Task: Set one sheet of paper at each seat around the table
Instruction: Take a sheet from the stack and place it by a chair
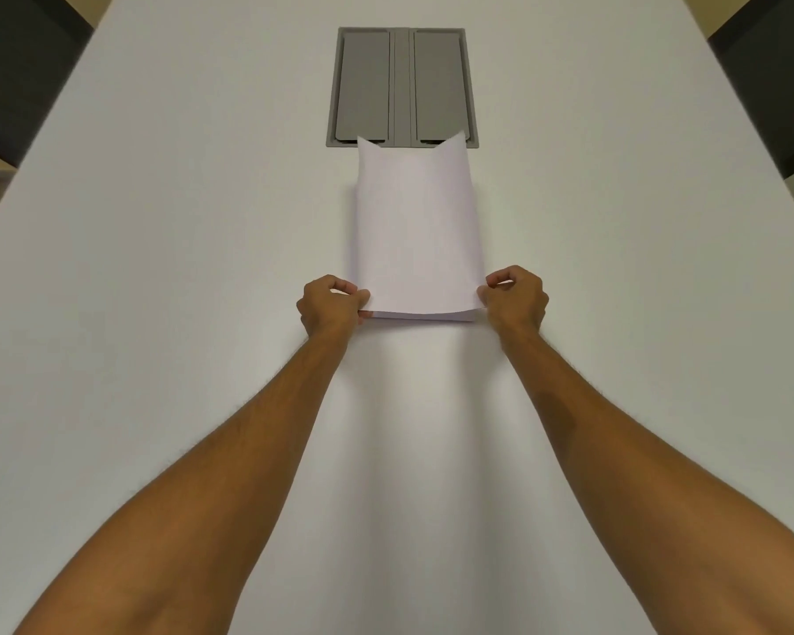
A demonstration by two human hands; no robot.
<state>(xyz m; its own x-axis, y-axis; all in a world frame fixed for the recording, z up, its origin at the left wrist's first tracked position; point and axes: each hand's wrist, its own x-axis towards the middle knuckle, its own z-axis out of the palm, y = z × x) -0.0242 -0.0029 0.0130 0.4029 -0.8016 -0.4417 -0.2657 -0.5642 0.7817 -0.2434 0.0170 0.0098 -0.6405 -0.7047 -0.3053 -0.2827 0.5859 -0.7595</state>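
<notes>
A thin stack of white paper sheets (418, 236) lies lengthwise in the middle of the white table (157, 268). Its top sheet bows upward, with the far corners curled up. My left hand (328, 304) pinches the near left corner of the paper between thumb and fingers. My right hand (516, 297) pinches the near right corner the same way. Both forearms reach straight out from the bottom of the view. The near edge of the top sheet is lifted a little off the sheets beneath it.
A grey cable hatch (402, 87) with two lids is set into the table just beyond the paper. Dark chairs stand at the far left (15, 75) and far right (771, 80) sides of the table.
</notes>
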